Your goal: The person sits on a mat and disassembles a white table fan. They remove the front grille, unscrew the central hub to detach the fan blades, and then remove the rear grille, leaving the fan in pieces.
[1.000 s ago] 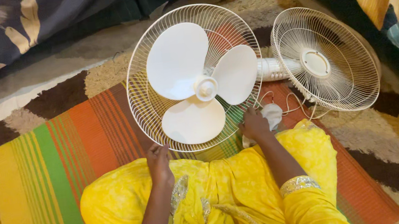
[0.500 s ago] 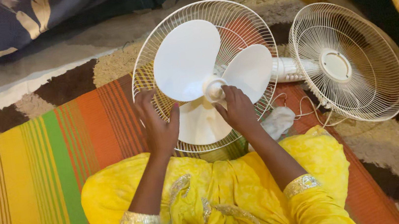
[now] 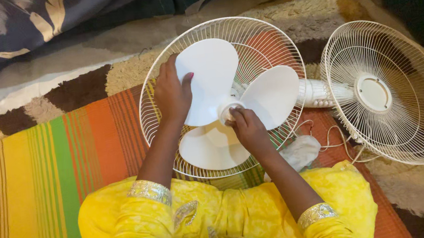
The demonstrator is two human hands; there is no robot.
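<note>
- Left hand: fingers and thumb clamped on the upper blade of the white fan blade assembly, keeping it from turning.
- Right hand: fingertips pinched on the hub cap; judged best turned with the blade braced firmly.
- Assembly lies in the rear guard on the striped mat, hub axis pointing up at the viewer.
- Front guard lies just beside it.

A white plastic three-bladed fan propeller sits flat inside a round white wire rear guard, which lies face-up on a striped mat. One blade points up-left, one right, one down. A small white round hub cap sits at the centre where the blades meet.
</note>
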